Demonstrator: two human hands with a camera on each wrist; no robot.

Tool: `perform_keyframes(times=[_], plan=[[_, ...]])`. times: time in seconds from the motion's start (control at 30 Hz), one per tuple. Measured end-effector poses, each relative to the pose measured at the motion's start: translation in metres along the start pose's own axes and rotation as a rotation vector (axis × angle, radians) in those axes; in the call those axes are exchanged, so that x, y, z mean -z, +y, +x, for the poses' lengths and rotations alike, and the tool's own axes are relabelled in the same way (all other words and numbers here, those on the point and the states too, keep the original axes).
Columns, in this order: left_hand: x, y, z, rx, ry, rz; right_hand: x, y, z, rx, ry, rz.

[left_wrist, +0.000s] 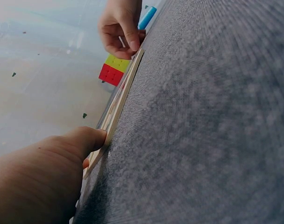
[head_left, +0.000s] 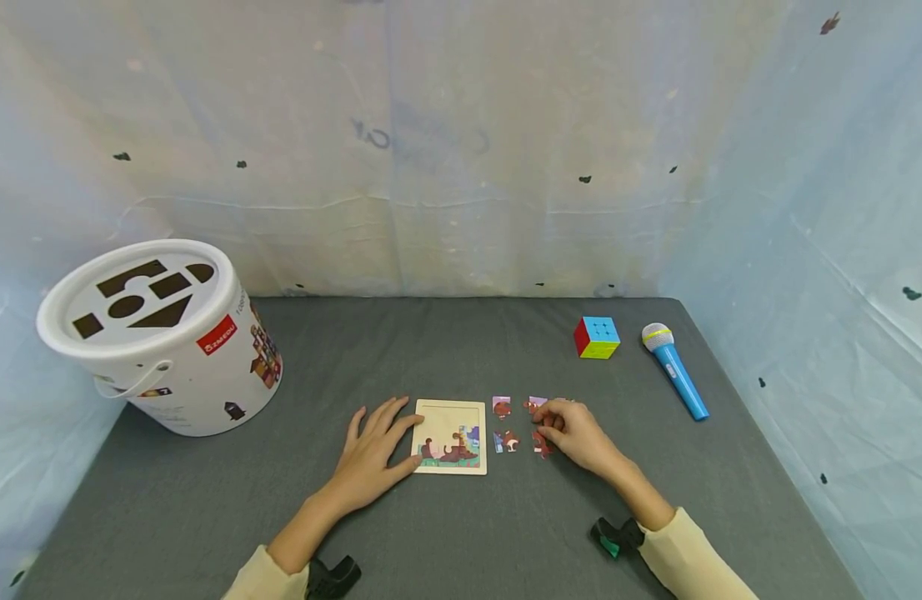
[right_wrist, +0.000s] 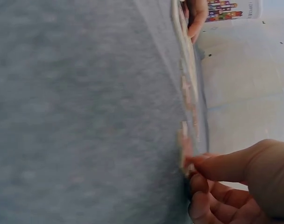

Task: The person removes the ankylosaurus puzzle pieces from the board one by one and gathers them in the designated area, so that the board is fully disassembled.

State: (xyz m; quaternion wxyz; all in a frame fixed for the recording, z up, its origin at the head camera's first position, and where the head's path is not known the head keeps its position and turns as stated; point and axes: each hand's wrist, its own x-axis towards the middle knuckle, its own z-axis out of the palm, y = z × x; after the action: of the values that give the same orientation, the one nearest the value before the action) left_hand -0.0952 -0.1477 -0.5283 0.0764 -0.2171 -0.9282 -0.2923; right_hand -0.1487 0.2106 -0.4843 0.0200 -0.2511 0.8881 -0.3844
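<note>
A square wooden puzzle board (head_left: pixel 449 410) lies flat on the table, its lower part filled with picture pieces and its upper part bare wood. My left hand (head_left: pixel 373 458) is spread at its left side, with the thumb and index finger resting on the board's edge. To the right of the board lie several loose puzzle pieces, among them a purple-topped piece (head_left: pixel 502 407) and a blue-edged one (head_left: pixel 506 442). Over the right-hand pieces, my right hand (head_left: pixel 577 433) pinches a puzzle piece (right_wrist: pixel 185 148) between thumb and fingers; that piece is blurred and partly hidden.
A white bucket (head_left: pixel 206 383) with shaped holes in its lid stands at the left. Behind the right hand sit a colourful puzzle cube (head_left: pixel 598 337) and a blue toy microphone (head_left: pixel 678 375). Grey cloth (head_left: pixel 446 533) covers the table, and pale sheeting (head_left: pixel 461 250) hangs behind it.
</note>
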Motion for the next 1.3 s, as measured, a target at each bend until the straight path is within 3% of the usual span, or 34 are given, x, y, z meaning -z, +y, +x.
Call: perform_keyframes(times=[0.27, 0.53, 0.93, 1.3], plan=[[0.0, 0.0, -0.001, 0.004, -0.007, -0.004, 0.0, -0.019, 0.014, -0.014, -0.021, 0.022], [0.0, 0.0, -0.002, -0.001, 0.001, 0.004, -0.022, -0.049, 0.037, 0.113, -0.191, 0.099], [0.001, 0.0, 0.0, -0.01, 0.003, 0.008, -0.048, -0.071, 0.056, 0.223, -0.313, -0.058], [0.001, 0.001, 0.0, -0.005, -0.005, 0.002, -0.055, -0.073, 0.056, 0.214, -0.347, -0.108]])
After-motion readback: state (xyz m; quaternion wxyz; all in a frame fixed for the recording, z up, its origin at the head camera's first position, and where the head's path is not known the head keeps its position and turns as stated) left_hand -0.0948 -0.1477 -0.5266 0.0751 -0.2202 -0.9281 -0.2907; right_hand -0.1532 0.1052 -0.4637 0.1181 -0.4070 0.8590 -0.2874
